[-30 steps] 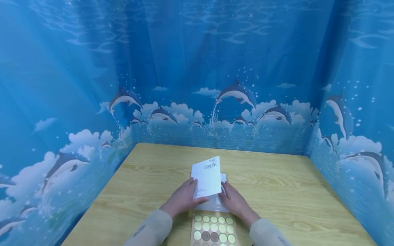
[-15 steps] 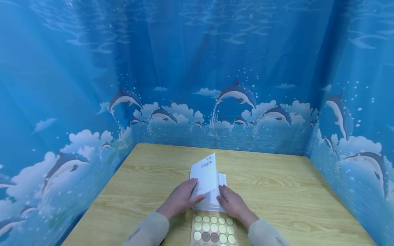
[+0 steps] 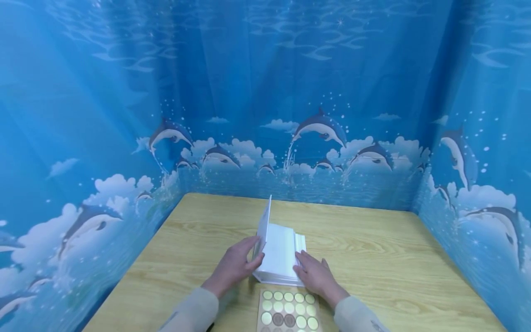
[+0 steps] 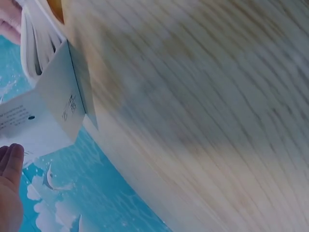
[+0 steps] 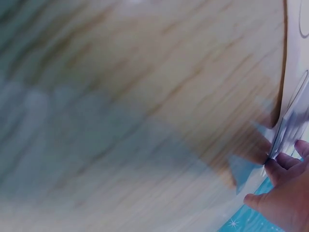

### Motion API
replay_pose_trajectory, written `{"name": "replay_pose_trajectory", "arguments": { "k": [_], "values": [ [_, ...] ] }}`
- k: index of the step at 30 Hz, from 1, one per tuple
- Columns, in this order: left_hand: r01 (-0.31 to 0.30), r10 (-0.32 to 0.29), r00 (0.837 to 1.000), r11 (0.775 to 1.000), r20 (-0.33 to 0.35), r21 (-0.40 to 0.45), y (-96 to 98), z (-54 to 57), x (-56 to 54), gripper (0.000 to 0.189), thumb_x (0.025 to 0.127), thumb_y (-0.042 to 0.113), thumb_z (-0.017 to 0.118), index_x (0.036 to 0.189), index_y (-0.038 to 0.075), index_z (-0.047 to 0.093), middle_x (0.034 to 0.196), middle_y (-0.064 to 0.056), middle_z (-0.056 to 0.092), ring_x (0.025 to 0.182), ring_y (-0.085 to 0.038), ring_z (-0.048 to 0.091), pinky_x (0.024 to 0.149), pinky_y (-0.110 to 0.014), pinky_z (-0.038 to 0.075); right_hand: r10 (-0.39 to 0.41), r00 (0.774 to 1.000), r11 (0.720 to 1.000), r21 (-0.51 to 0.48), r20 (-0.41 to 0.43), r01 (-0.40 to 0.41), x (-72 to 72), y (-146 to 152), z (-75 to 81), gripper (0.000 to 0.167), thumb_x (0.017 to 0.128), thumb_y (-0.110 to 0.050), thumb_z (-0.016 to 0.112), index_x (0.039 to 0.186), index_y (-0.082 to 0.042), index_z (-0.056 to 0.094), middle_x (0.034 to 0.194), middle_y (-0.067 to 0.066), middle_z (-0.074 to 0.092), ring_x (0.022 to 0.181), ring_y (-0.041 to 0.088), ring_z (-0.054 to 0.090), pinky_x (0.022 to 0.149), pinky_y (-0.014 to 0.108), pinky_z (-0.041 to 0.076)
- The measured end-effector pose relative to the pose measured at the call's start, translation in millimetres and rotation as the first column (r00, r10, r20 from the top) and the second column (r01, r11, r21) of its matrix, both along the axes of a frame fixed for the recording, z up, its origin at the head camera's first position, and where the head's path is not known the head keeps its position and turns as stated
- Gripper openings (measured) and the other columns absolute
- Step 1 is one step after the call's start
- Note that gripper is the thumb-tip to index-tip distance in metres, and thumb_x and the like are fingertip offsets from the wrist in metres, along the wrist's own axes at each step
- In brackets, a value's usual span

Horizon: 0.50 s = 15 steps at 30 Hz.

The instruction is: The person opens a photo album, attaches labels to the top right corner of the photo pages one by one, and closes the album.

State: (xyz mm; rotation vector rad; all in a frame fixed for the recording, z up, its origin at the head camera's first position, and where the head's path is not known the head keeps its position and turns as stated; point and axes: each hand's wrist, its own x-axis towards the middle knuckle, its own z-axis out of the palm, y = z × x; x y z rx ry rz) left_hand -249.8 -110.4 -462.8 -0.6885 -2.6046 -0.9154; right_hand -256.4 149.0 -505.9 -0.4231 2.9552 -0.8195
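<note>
Print on the raised cover [image 3: 264, 223] too small to read; disc board [image 3: 283, 312] cut off by bottom of head view. White book [image 3: 279, 251], thick, cover standing near upright, lies on wood table [image 3: 373, 258]. Left hand [image 3: 234, 265] pinches cover; right hand [image 3: 317, 275] touches right edge, can't tell if gripping

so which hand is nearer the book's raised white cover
Left. The left hand is right at the raised cover, touching it; the right hand is farther off, at the right side of the open book.
</note>
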Motion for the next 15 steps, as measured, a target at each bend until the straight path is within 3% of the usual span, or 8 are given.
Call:
{"name": "replay_pose_trajectory", "arguments": {
  "k": [7, 15],
  "values": [
    [-0.016, 0.015, 1.000, 0.989, 0.005, 0.146, -13.4, 3.0, 1.7, 0.054, 0.091, 0.019, 0.070, 0.140, 0.003, 0.052, 0.132, -0.013, 0.062, 0.112, -0.027, 0.064, 0.091, -0.040, 0.056, 0.006, 1.000, 1.000, 0.018, -0.006, -0.006, 0.5, 1.0, -1.5, 0.053, 0.103, -0.034, 0.050, 0.147, -0.007, 0.045, 0.153, 0.018, 0.040, 0.140, 0.039, 0.036, 0.112, 0.072, 0.008],
    [-0.066, 0.050, 0.997, 0.927, 0.053, 0.370, -28.8, 10.3, 6.7, 0.046, 0.087, 0.001, 0.069, 0.132, -0.003, 0.058, 0.114, -0.014, 0.069, 0.099, -0.026, 0.068, 0.084, -0.033, 0.059, -0.001, 1.000, 1.000, 0.029, -0.008, 0.001, 0.6, 0.6, -1.4, 0.053, 0.103, -0.035, 0.050, 0.148, -0.008, 0.045, 0.153, 0.018, 0.039, 0.140, 0.039, 0.036, 0.113, 0.071, 0.007]
  ]
}}
